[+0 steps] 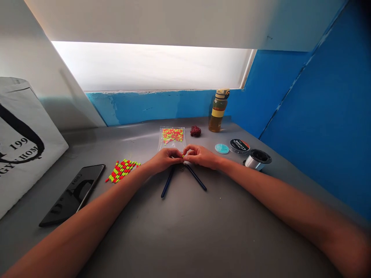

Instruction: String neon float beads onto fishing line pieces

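Observation:
My left hand (165,159) and my right hand (199,156) meet at the middle of the grey table, fingertips pinched together. Between them shows a tiny yellow-green bead (183,156), touched by the fingertips of both; any thread there is too fine to make out. Just below the hands, two dark blue handles (167,185) (197,178) spread apart on the table, their upper ends partly hidden by my fingers. Behind the hands lies a clear bag of red and yellow beads (173,135). Rows of red and yellow-green beads (123,170) rest left of my left hand.
A black phone (74,195) lies at the left, near a white printed bag (26,143). Toward the back stand dark red cord (195,131) and a bottle (218,112). On the right are a blue disc (222,148), a round case (240,145) and a spool (257,159).

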The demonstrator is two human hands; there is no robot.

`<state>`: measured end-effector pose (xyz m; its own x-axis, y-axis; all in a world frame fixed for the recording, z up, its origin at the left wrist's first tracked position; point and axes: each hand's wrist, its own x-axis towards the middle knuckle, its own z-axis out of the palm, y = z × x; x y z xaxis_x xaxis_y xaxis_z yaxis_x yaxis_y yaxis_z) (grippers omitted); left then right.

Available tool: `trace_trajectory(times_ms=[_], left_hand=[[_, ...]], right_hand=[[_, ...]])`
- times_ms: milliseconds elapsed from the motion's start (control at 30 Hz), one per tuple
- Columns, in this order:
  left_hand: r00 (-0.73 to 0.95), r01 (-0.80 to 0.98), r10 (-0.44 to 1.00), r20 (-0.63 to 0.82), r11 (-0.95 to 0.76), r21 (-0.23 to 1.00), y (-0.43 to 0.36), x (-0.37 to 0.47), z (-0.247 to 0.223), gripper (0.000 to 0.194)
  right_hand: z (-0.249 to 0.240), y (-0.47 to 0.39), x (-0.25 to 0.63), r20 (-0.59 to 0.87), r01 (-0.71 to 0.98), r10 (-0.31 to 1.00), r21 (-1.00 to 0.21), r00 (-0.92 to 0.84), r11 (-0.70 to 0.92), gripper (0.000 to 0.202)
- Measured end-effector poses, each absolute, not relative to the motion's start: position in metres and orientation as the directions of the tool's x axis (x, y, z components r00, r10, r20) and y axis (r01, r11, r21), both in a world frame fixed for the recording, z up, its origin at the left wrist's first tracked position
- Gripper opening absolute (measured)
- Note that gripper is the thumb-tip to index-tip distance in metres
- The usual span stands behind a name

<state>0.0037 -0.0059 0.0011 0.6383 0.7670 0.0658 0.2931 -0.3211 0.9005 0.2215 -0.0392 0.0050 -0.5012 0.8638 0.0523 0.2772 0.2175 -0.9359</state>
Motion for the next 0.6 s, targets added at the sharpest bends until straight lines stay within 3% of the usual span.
trace_trajectory(times_ms=[600], left_hand=[[0.65,0.275,0.758,0.059,-0.307,0.911,-0.0055,0.0022,-0.0018,0.036]], right_hand=[[0.0025,-0.0375,0.2198,0.079,0.285,0.852,-0.923,-0.518,0.258,0.036]])
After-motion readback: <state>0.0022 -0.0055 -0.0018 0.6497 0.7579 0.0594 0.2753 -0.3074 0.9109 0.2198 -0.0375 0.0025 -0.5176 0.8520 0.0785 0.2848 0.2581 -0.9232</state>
